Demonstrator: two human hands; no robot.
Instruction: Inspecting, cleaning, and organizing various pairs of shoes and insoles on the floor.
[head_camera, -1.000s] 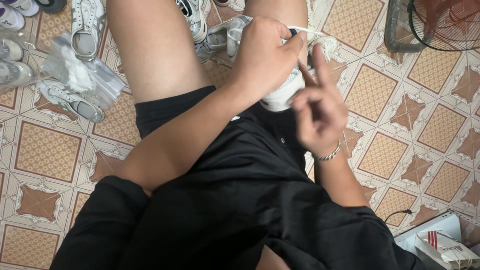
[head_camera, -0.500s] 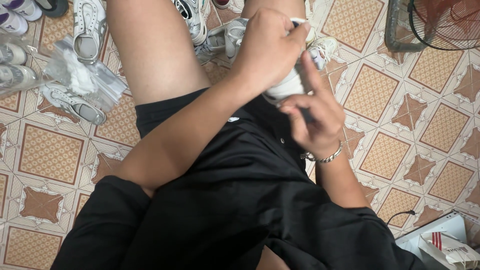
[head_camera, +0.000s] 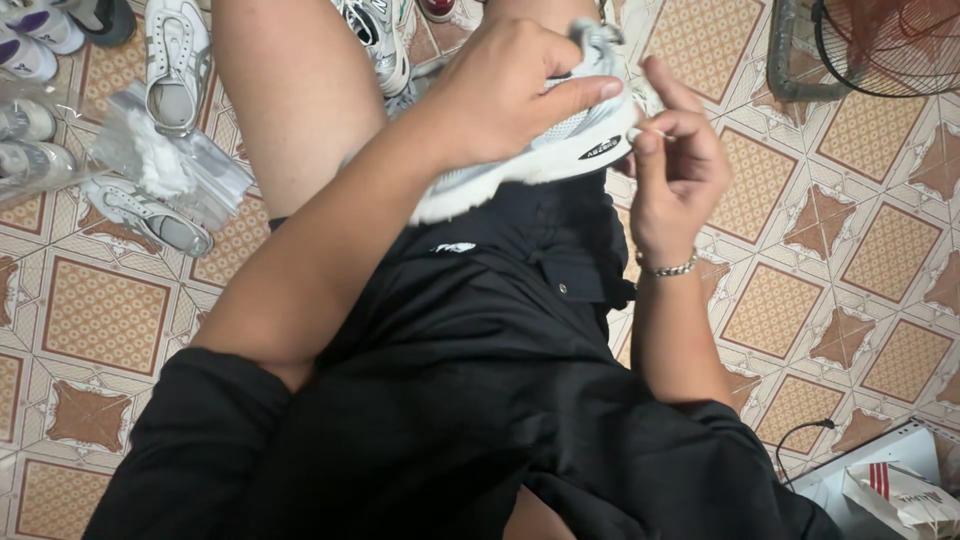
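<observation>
**Both hands on a white sneaker over the lap**

The left hand (head_camera: 510, 85) is clamped over the top of a white sneaker (head_camera: 540, 155), thumb stretched along its side, holding it just above the lap. The shoe lies on its side, its pale sole edge turned toward the black shorts (head_camera: 500, 280). The right hand (head_camera: 675, 170) sits just beside the shoe's end, fingers curled, thumb and forefinger pinched on a thin white lace end (head_camera: 655, 132); a silver bracelet (head_camera: 668, 268) circles that wrist. Beyond the bare knee, more sneakers (head_camera: 175, 60) rest on the patterned tile floor (head_camera: 850, 290), some near a crumpled clear plastic bag (head_camera: 165, 165). A fan (head_camera: 880, 45) stands at the upper right, and a shoebox (head_camera: 900, 490) lies at the lower right
</observation>
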